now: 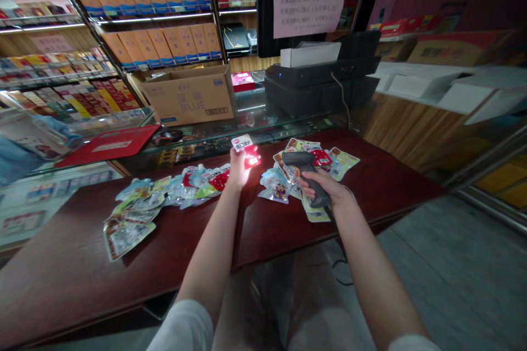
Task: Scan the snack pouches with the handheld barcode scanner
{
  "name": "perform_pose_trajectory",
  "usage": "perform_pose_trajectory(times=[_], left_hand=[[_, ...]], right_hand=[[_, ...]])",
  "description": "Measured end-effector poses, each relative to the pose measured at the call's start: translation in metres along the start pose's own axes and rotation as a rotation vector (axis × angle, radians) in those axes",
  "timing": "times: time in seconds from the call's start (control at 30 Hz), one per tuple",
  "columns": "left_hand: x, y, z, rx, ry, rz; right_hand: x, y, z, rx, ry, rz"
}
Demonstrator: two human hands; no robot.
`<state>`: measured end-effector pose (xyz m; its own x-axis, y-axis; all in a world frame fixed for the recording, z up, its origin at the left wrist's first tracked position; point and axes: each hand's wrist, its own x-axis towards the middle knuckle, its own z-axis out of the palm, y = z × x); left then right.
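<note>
My left hand (pixel 239 171) is closed on a small snack packet (pixel 244 146), held upright above the dark red counter (pixel 395 175). A red glow from the scanner lights the packet and my fingers. My right hand (pixel 319 189) grips a black handheld barcode scanner (pixel 303 167), its head pointed left at the packet. One pile of colourful snack pouches (pixel 156 197) lies to the left of my left hand. A second pile of pouches (pixel 325 159) lies under and behind the scanner.
Behind the counter runs a glass display case (pixel 230 134) bearing a red mat (pixel 109 143), a cardboard box (pixel 189 94) and a black register with printer (pixel 321 82). Shelves of boxed goods (pixel 135 5) fill the back left. Grey floor (pixel 453 274) lies right.
</note>
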<state>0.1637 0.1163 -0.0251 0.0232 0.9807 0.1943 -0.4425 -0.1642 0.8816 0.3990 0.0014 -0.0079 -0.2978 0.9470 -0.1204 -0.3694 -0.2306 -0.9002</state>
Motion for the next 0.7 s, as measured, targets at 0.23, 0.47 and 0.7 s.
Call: perform_pose_trajectory(times=[0.23, 0.47, 0.7], left_hand=[[0.005, -0.002, -0.001, 0.003, 0.031, -0.007], [0.004, 0.027, -0.019, 1.092, 0.235, -0.005], [-0.017, 0.034, -0.017, 1.772, 0.397, 0.265]], right_hand=[[0.002, 0.003, -0.006, -0.003, -0.002, 0.012], [0.003, 0.005, -0.01, 0.034, -0.004, -0.035], [-0.001, 0.0, -0.004, 0.017, -0.01, -0.054]])
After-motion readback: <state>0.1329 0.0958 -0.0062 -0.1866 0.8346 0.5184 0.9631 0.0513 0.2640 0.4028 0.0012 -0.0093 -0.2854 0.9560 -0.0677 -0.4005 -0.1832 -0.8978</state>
